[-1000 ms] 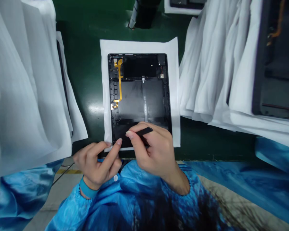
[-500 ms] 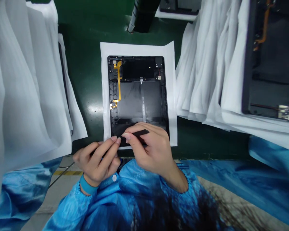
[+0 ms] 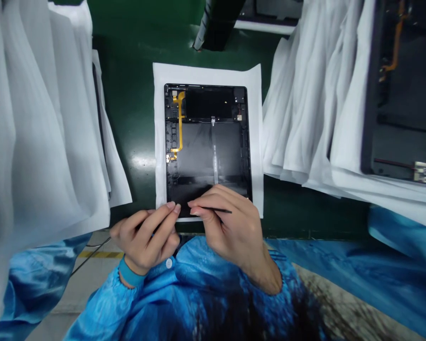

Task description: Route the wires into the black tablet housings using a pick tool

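An opened black tablet shell (image 3: 208, 147) lies on a white foam sheet (image 3: 159, 142) on the green bench, an orange flex cable (image 3: 180, 123) running down its left side. My right hand (image 3: 230, 227) pinches a thin black strip (image 3: 216, 210) over the shell's near edge. My left hand (image 3: 145, 239) sits just to its left. Its fingertips meet at the shell's near-left corner, next to the strip's end. Whether the left fingers grip anything is hidden.
Stacks of white foam sheets (image 3: 39, 132) with tablet shells between them flank the work on the left. A similar stack (image 3: 315, 104) is on the right, with another open shell (image 3: 401, 90) on top. A dark object (image 3: 218, 23) stands at the far edge.
The black strip has turned from a flat band to edge-on in my right hand. My left fingertips closed in toward the strip's end. The view shifted slightly.
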The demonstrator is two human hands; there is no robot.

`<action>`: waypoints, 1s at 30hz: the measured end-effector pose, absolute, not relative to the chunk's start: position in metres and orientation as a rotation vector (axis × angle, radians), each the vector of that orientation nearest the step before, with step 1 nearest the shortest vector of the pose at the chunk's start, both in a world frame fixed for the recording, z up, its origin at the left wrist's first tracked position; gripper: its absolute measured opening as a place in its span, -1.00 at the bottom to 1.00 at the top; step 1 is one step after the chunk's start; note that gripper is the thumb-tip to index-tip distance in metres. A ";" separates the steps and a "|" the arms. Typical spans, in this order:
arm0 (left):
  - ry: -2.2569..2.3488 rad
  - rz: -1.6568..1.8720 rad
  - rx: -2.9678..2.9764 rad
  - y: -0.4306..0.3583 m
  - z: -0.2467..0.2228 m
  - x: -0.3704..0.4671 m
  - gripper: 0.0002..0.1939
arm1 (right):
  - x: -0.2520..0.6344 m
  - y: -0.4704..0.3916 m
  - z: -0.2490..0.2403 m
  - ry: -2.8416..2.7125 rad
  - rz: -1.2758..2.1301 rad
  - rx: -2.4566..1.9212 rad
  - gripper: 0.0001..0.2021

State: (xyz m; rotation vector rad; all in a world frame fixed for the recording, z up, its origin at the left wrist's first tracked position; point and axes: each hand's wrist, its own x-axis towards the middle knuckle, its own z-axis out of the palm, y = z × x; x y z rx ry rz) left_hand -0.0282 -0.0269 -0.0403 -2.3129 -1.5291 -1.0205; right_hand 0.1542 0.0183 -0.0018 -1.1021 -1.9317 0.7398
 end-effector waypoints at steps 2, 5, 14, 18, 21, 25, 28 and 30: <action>-1.535 -1.028 -2.317 -0.026 -0.040 -0.028 -0.64 | 0.153 0.015 -0.001 -1.908 0.693 -1.154 -0.86; -1.525 -1.039 -2.326 -0.025 -0.038 -0.027 -0.63 | 0.151 0.011 -0.001 -1.866 0.647 -1.211 -0.85; -1.488 -0.991 -2.294 -0.026 -0.040 -0.029 -0.66 | 0.156 0.010 -0.001 -1.851 0.593 -1.266 -0.86; -1.509 -0.980 -2.265 -0.029 -0.043 -0.029 -0.61 | 0.155 0.012 0.001 -1.816 0.618 -1.303 -0.85; -1.515 -1.002 -2.259 -0.031 -0.046 -0.028 -0.59 | 0.154 0.012 0.001 -1.819 0.606 -1.316 -0.85; -1.531 -0.995 -2.252 -0.032 -0.049 -0.028 -0.57 | 0.155 0.012 0.000 -1.806 0.583 -1.313 -0.84; -1.543 -1.016 -2.221 -0.032 -0.050 -0.028 -0.59 | 0.157 0.012 0.000 -1.780 0.590 -1.298 -0.83; -1.512 -1.015 -2.230 -0.033 -0.051 -0.028 -0.57 | 0.159 0.013 -0.001 -1.783 0.586 -1.269 -0.83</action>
